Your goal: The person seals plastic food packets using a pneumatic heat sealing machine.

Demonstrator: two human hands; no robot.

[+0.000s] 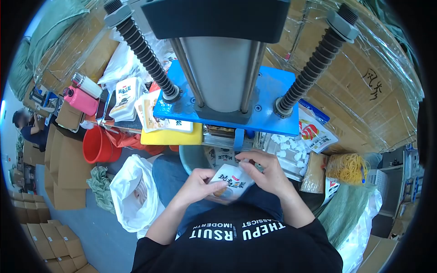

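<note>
In front of my chest, a white plastic pouch [233,180] with black lettering and a small red label lies tilted between my hands. My left hand [199,185] grips its left side, thumb across the printed face. At its upper right edge is my right hand [265,172], thumb and bent fingers closed on the pouch; whether they also hold something small is hidden. Just beyond the hands, a grey-green basin [186,159] holds more printed pouches [224,156]. Small white packets [284,148] fill a metal tray to the right of the basin.
A press with a blue plate [273,91] and spring posts stands ahead. Printed pouches [159,119] lie on a yellow block [170,138]. Left are a red bucket [96,144] and white sack [132,195]; right, yellow rubber bands [348,168] and cartons [364,77]. Another person sits far left.
</note>
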